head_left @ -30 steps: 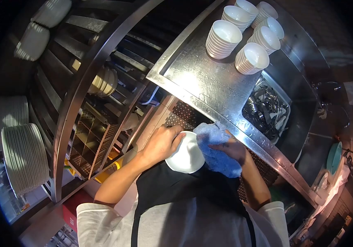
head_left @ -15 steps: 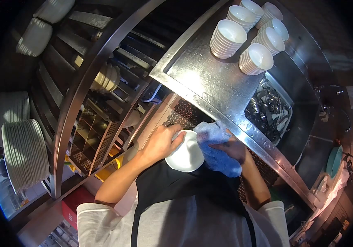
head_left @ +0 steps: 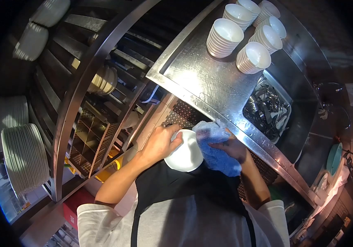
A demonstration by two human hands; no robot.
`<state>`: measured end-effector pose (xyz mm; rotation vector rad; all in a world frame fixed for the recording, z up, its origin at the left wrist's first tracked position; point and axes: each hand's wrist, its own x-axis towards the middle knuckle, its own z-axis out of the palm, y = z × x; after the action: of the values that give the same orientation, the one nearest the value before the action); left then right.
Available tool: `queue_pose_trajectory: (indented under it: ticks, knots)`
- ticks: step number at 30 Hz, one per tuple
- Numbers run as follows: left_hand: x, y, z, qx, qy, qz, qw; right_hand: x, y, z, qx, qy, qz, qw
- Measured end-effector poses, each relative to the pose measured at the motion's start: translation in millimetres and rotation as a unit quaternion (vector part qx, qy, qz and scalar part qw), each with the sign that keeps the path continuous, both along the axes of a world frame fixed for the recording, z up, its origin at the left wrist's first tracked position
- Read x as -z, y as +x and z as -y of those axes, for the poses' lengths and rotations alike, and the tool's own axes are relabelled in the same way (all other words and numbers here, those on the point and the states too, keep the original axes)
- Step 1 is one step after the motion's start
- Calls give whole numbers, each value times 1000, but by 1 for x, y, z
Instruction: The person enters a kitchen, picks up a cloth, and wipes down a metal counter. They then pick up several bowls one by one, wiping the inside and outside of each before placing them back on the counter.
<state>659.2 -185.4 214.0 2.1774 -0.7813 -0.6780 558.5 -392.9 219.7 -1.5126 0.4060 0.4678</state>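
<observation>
My left hand (head_left: 162,142) grips a white bowl (head_left: 186,154) by its left side, thumb over the rim and fingers round the outside. The bowl's open inside faces up toward me, in front of my black apron (head_left: 176,185). In my right hand (head_left: 234,147) is a bunched blue cloth (head_left: 218,154), pressed to the bowl's right edge. The cloth hides part of that edge and some of my right fingers.
Several stacks of white bowls (head_left: 225,37) stand on the steel counter (head_left: 201,78). A tub of cutlery (head_left: 267,109) sits in the sink at right. On the left, a metal rack (head_left: 82,74) holds stacked plates (head_left: 25,158). The counter edge runs diagonally close to my right hand.
The view has shifted very slightly. Both hands keep hold of the bowl and the cloth in nearly the same place.
</observation>
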Motion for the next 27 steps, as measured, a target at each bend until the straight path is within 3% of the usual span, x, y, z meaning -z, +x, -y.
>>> queue_pose_trajectory:
  ticks: [11,20,27]
  knots:
    - [0,0,5,-23,-31,-10,999,-1,2,4,21,45,-43,998]
    - [-1,1,6,-25,-30,4,999,8,-2,4,1,-23,21,1000]
    - [-4,1,7,-20,-10,4,1000,3,-1,6,3,14,-20,1000]
